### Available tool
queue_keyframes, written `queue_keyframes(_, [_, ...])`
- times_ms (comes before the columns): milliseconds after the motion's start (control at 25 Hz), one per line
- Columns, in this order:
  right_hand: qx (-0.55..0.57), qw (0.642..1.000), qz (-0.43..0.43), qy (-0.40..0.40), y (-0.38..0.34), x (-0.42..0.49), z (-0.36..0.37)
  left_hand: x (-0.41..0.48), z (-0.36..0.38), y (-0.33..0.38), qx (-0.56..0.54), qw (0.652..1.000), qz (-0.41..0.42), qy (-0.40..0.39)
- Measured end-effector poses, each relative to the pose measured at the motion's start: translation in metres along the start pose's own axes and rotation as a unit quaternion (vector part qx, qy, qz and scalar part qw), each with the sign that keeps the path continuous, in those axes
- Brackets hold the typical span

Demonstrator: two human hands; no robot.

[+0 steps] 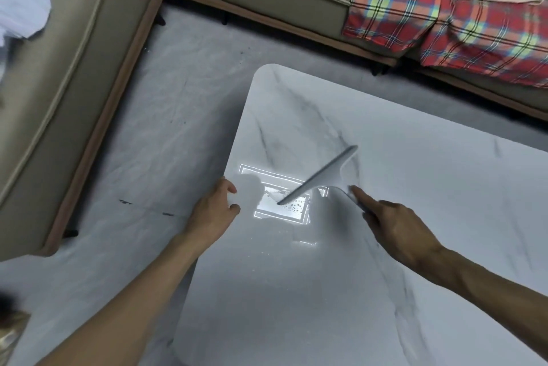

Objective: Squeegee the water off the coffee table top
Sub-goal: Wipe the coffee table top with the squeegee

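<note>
**A:** Where is the squeegee [318, 176]?

**B:** Blade down on the bench [415, 187], near its left edge. It lies slantwise across a bright light reflection [267, 176]. Beads of water [296, 206] show just beside the blade's lower end.

**A:** And the hands?

**B:** The right hand [394, 226] is wrapped round the handle, with the forefinger laid straight along it toward the blade. The left hand [213, 208] sits at the bench's left edge. Its fingers [231, 187] are loosely bent and apart, tips on the top, holding nothing.

**A:** How should the stroke go?

**B:** I'd keep the whole rubber edge flat with even pressure. Then one steady pass toward the left edge, so the water runs off to the floor [178, 99] rather than slipping round the blade ends. The left hand looks to be in that path and ought to get clear.

**A:** What can't you make out?

**B:** The water shows only where the reflection catches it. Elsewhere the pale marbled top hides any film, so I can't judge how much is left. The blade is blurred, so I cannot tell whether its full length touches. The hand covers most of the handle. The bench's right and near parts are cut off. Beyond it stand a sofa [74, 69] and a plaid blanket [444, 10].
</note>
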State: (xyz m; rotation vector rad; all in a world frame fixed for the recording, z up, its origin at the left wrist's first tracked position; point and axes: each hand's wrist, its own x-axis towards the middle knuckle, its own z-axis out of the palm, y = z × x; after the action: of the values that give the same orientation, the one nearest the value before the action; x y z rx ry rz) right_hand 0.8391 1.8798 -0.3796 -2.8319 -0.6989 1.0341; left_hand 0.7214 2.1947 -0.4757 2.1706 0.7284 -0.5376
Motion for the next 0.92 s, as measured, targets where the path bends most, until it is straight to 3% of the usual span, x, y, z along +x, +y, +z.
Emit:
queue_keyframes(120, [0.019, 0.999, -0.021, 0.047, -0.007, 0.009, -0.016, -0.009, 0.002, -0.005, -0.083, 0.993, -0.022, 0.081])
queue_keyframes(240, [0.087, 0.988, -0.015, 0.123, -0.051, 0.076, -0.035, -0.015, -0.002, -0.015, -0.137, 0.984, -0.033, 0.108])
queue_keyframes(440, [0.141, 0.982, 0.053, 0.113, -0.119, 0.157, -0.027, -0.023, 0.001, -0.036, -0.161, 0.977, -0.058, 0.130])
queue_keyframes(680, [0.005, 0.993, -0.103, 0.051, -0.086, 0.059, 0.040, -0.032, 0.011, -0.035, -0.096, 0.984, -0.110, 0.102])
queue_keyframes(840, [-0.060, 0.994, -0.091, 0.027, -0.010, -0.008, 0.048, -0.038, 0.016, -0.025, -0.125, 0.983, -0.133, -0.001])
queue_keyframes(920, [-0.065, 0.995, -0.066, 0.035, 0.020, -0.027, 0.039, -0.040, 0.017, -0.026, -0.132, 0.982, -0.133, -0.016])
